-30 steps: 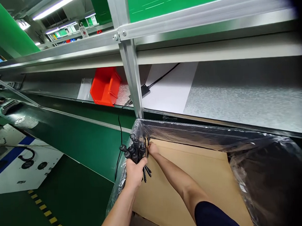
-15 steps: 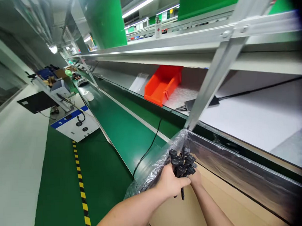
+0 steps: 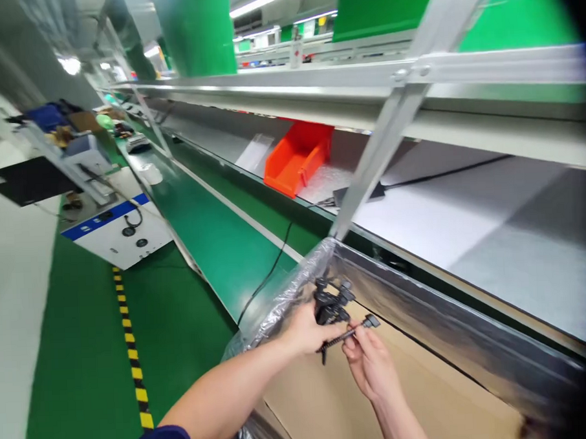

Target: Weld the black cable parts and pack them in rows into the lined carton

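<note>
My left hand is closed around a bunch of small black plastic parts with chunky, blocky heads. My right hand pinches one similar black part, a thin ribbed stem ending in a blocky head. That stem lies slanted between the two hands, its lower end close to the left fingers. Both hands are over a cardboard-lined box draped in clear plastic film. The exact kind of the parts cannot be made out.
A green conveyor belt runs away to the left, with a black cable across it. An orange bin sits on the shelf behind. A slanted metal post rises beyond the box. A white-and-blue machine stands at left.
The hands have moved apart slightly. My right hand, earlier behind the bunch, has come to the front right with a single black part in its fingers. The view has shifted to the right.
</note>
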The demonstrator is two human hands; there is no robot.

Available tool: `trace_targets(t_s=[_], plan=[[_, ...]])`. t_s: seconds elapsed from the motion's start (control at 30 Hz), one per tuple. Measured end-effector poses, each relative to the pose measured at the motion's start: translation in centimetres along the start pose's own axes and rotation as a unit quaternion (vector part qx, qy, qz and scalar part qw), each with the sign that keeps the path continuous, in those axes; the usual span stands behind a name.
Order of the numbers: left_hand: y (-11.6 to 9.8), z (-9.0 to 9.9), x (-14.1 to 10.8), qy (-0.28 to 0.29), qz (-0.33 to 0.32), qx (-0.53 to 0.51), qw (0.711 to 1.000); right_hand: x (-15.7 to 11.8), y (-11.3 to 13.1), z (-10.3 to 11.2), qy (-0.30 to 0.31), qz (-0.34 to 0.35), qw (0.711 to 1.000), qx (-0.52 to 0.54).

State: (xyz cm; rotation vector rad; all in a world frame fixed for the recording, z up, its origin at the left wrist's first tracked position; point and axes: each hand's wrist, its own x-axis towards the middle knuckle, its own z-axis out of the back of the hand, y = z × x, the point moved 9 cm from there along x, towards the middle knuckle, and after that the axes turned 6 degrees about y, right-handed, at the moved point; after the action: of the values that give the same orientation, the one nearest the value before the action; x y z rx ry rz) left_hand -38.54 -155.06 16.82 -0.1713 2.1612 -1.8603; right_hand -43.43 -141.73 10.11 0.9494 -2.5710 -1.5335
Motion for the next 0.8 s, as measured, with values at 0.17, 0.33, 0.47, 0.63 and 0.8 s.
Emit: trace_targets(t_s=[0.17,0.33,0.47,0.63,0.8], plan=[[-1.6,1.9,0.6,-0.07,-0.006,0.014,0.997,2.2,1.0,6.8,-0.123,0.092,0.983,-0.1],[-0.5,3.7,1.1,-0.139,0.032,-0.014,0.99,5.9,-3.1,8.0,-0.037,0.133,0.888,-0.438],[0.0,3.8,1.2,-0.139,0.035,-0.042,0.989,9.2,-8.4,5.6,0.065,0.097,0.789,-0.604],[0.1,3.5,1.4,-0.123,0.038,-0.012,0.992,12.9,-11.2,4.2,0.065,0.009,0.725,-0.685],[-0.4,3.0,1.6,-0.096,0.018,-0.014,0.995,14.5,-11.5,3.5,0.057,-0.026,0.708,-0.703]])
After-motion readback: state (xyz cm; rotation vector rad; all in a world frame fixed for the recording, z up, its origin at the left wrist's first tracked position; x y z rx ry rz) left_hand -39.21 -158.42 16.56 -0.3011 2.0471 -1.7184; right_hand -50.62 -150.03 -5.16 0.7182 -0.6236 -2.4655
